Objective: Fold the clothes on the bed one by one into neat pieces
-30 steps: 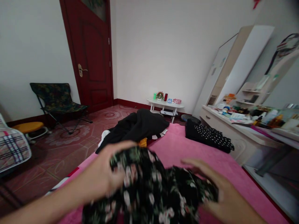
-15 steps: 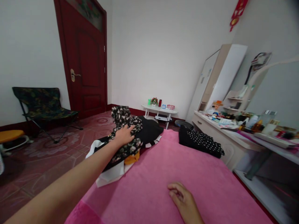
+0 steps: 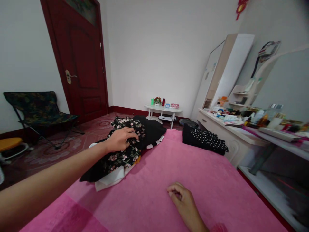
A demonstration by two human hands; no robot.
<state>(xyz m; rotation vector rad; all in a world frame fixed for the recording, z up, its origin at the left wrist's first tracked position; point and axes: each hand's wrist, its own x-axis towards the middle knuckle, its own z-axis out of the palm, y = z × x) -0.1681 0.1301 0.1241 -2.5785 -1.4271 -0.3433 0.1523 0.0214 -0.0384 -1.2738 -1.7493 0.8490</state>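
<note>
My left hand (image 3: 122, 138) lies on top of a black garment with pink flowers (image 3: 124, 158), fingers apart and slightly bent over the cloth. That floral garment sits on a heap with a plain black garment (image 3: 152, 129) behind it and a white cloth (image 3: 111, 178) showing under its front edge. A sliver of orange-yellow cloth (image 3: 138, 160) peeks out at the side. Low in the view, my right hand (image 3: 182, 198) is curled closed above the pink bedspread (image 3: 154, 193), with nothing visible in its fingers.
A folded black garment with white dots (image 3: 207, 138) lies at the bed's far right. Beyond it stands a dressing table (image 3: 217, 124) crowded with bottles. A low white table (image 3: 164, 109) is by the back wall; a camouflage chair (image 3: 36, 109) stands left.
The bunched, raised part of the floral garment has dropped flatter over the heap. My left hand has shifted slightly left and its fingers bend more. My right hand has curled tighter.
</note>
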